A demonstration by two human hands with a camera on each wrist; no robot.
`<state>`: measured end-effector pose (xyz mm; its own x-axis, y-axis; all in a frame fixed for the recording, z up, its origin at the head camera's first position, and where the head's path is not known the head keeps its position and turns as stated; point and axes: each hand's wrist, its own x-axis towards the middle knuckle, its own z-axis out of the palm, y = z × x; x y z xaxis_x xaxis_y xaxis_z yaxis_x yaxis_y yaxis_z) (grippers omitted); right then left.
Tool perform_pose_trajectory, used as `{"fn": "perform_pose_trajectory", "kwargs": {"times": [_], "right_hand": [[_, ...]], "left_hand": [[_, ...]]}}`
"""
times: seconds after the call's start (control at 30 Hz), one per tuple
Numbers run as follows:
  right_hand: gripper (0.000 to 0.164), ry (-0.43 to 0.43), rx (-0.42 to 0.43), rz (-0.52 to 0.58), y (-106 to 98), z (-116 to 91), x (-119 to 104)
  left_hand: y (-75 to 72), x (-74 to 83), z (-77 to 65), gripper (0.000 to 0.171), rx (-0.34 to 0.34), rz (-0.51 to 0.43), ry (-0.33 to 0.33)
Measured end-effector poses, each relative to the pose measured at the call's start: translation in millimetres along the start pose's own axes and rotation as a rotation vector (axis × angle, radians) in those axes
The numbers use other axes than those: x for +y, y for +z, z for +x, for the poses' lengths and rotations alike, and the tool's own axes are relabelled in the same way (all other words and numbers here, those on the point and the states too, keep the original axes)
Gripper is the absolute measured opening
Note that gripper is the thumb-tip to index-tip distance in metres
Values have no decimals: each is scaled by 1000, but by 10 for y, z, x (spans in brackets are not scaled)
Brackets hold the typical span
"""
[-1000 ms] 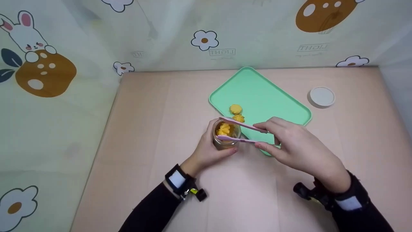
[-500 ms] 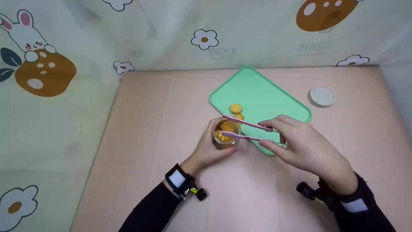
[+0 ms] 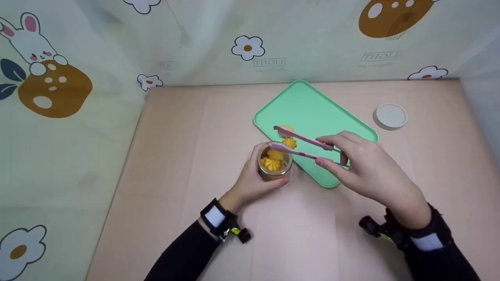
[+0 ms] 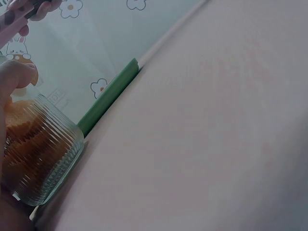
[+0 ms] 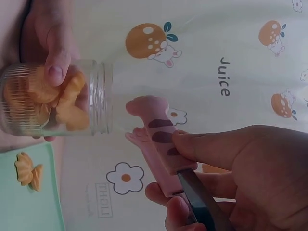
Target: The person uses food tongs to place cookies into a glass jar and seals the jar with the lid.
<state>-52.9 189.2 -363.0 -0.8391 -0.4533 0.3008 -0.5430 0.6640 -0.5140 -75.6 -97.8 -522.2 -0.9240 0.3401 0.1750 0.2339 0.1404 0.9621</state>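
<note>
My left hand [image 3: 252, 175] grips a ribbed glass jar [image 5: 98, 96] standing on the table, with its mouth uncovered. Several yellow cookies [image 3: 272, 164] lie inside it. Between thumb and fingers my right hand [image 3: 363, 168] holds pink tongs [image 3: 299, 136], whose tips are spread apart and have nothing between them. The tips hover over the jar's far rim and the tray's near edge. On the green tray [image 3: 316, 113] lie two more cookies [image 5: 29, 171], one partly hidden behind the tongs in the head view. In the left wrist view the jar [image 4: 43, 149] shows at the left edge.
A round white lid [image 3: 390, 116] lies right of the tray on the pale pink table [image 3: 187, 156]. Behind and to the left hangs a printed curtain [image 3: 195, 43] with flowers and rabbits.
The right hand has moved the tongs up from the jar's mouth and away towards the tray. A cookie that sat between the tips now lies in the jar. The left hand has stayed put.
</note>
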Motion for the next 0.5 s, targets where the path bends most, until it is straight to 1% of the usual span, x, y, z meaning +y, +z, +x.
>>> {"fn": "perform_pose_trajectory", "kwargs": {"times": [0.17, 0.27, 0.37, 0.5], "right_hand": [[38, 29, 65, 0, 42, 58, 113], [38, 51, 93, -5, 79, 87, 192], [39, 86, 98, -16, 121, 118, 274], [40, 140, 75, -37, 178, 161, 379]], "left_hand": [[5, -13, 9, 94, 15, -3, 20], [10, -17, 11, 93, 18, -8, 19], [14, -13, 10, 92, 17, -12, 13], [13, -4, 7, 93, 16, -1, 11]]}}
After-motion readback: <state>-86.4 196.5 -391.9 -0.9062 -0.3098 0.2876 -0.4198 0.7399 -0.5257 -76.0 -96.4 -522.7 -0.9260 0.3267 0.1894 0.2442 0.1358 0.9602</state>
